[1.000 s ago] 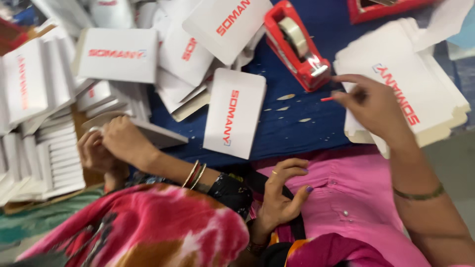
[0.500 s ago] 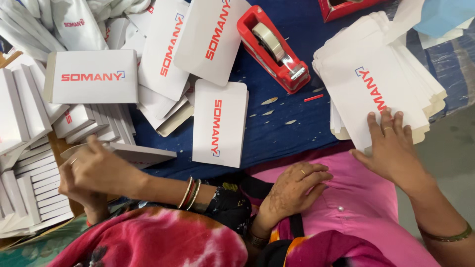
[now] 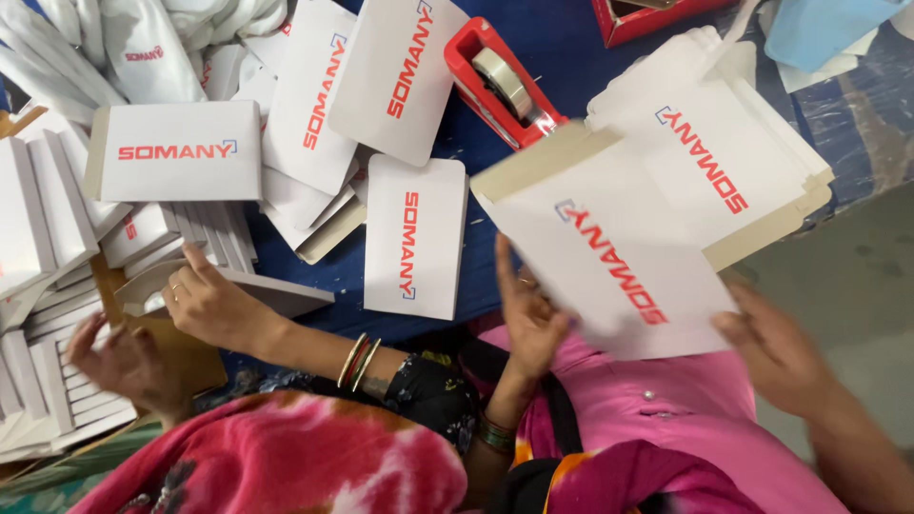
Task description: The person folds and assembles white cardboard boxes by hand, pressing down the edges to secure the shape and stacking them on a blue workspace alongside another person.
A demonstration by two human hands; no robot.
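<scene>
A flat white card sheet [image 3: 609,257] with red lettering and a tan flap is lifted over my lap. My right hand [image 3: 771,352] grips its lower right corner. On the left side, my left hand [image 3: 528,314] is raised with fingers up, pressed to the sheet's edge. Just beyond lies the stack of the same flat sheets [image 3: 752,133] on the blue cloth table [image 3: 562,38], touching the lifted sheet's far end.
A red tape dispenser [image 3: 500,81] sits beyond the sheet. At left, a co-worker's hands [image 3: 214,305] [image 3: 124,366] work on a folded white box [image 3: 267,290]. Several white boxes [image 3: 38,209] are piled at far left, loose sheets [image 3: 414,238] in the middle, a red box [image 3: 647,14] at top.
My right hand has drawn one sheet off the stack toward my body. My left hand rose from my lap to meet it. The co-worker's hands shifted on the folded box.
</scene>
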